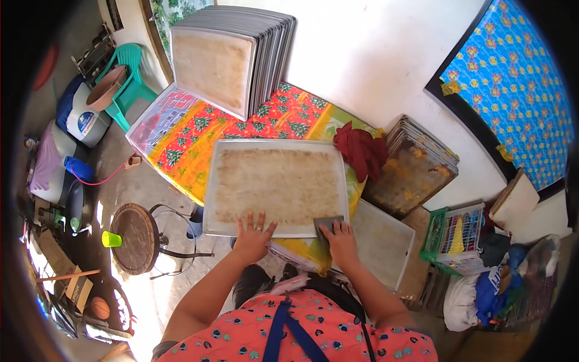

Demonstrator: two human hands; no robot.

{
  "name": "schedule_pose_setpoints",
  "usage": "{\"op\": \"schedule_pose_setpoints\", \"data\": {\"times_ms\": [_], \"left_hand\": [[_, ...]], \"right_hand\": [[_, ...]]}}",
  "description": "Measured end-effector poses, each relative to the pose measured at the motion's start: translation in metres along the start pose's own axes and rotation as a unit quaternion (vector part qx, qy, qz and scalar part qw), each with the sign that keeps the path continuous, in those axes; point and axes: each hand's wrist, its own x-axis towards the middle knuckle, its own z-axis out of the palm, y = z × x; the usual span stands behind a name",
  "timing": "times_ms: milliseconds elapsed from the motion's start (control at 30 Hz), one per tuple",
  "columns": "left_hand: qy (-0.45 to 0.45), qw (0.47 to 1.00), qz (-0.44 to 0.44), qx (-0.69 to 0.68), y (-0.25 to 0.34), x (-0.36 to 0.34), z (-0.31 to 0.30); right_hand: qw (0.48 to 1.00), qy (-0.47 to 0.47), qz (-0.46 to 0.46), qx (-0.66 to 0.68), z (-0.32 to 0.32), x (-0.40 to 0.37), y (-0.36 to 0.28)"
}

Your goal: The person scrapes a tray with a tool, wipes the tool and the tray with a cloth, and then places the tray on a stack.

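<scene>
A metal baking tray [274,184] with brownish residue over its surface lies on the table in front of me. My left hand [253,238] rests with spread fingers on the tray's near edge, left of the middle; a ring shows on one finger. At the near right corner, my right hand [341,244] grips a flat grey scraper [326,224] against the tray. A dark red cloth [360,151] lies bunched by the tray's far right corner. Behind the tray stands a tall stack of similar baking trays [211,66], tilted on the table.
The table wears a Christmas-patterned cloth [259,123]. More stained trays [410,175] lean on the wall at right, and another tray [383,241] sits lower down. A round stool [134,238] stands left, a green chair [129,78] behind it. Crates [458,235] are at right.
</scene>
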Motion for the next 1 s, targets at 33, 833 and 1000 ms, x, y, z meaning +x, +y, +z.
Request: {"op": "schedule_pose_setpoints", "data": {"times_ms": [33,833,1000], "left_hand": [[0.002,1.000,0.002,0.001,-0.001,0.000,0.000],[0.023,1.000,-0.005,0.006,-0.002,-0.001,0.011],[0.013,1.000,-0.012,-0.005,-0.001,0.000,0.008]], "right_hand": [[1.000,0.020,0.006,0.001,0.012,0.022,0.007],[0.998,-0.024,0.047,-0.018,0.033,0.189,0.058],[1.000,0.017,-0.020,0.014,0.020,0.060,0.022]]}}
